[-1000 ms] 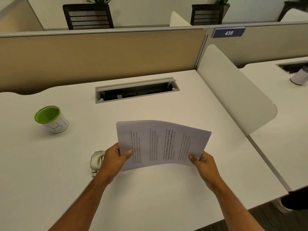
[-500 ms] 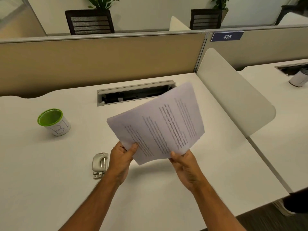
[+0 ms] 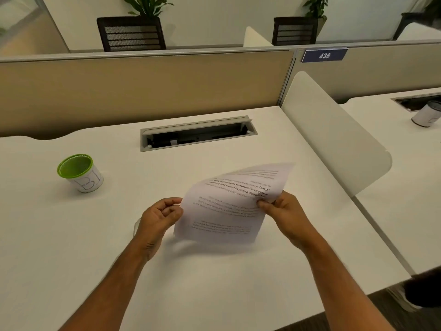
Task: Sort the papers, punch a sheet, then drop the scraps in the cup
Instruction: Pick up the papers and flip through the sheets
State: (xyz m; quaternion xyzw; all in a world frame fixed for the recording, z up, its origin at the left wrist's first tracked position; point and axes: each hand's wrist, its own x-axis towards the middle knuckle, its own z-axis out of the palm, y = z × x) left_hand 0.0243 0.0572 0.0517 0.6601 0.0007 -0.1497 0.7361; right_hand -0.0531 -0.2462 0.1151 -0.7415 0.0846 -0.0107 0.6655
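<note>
The right hand (image 3: pixel 284 212) pinches the right edge of the papers (image 3: pixel 229 206), thumb on top and fingers curled beneath, forearm reaching in from the lower right. The left hand (image 3: pixel 160 215) is loosely curled, fingertips at the papers' left edge; whether it actually grips them I cannot tell. Its forearm comes in from the lower left. The papers are held above the desk (image 3: pixel 214 283), blurred, the top part bent over with printed lines upside down. Behind the left wrist a sliver of the hole punch (image 3: pixel 136 225) shows. The green-rimmed cup (image 3: pixel 80 173) stands upright well to the left, near the desk's back.
</note>
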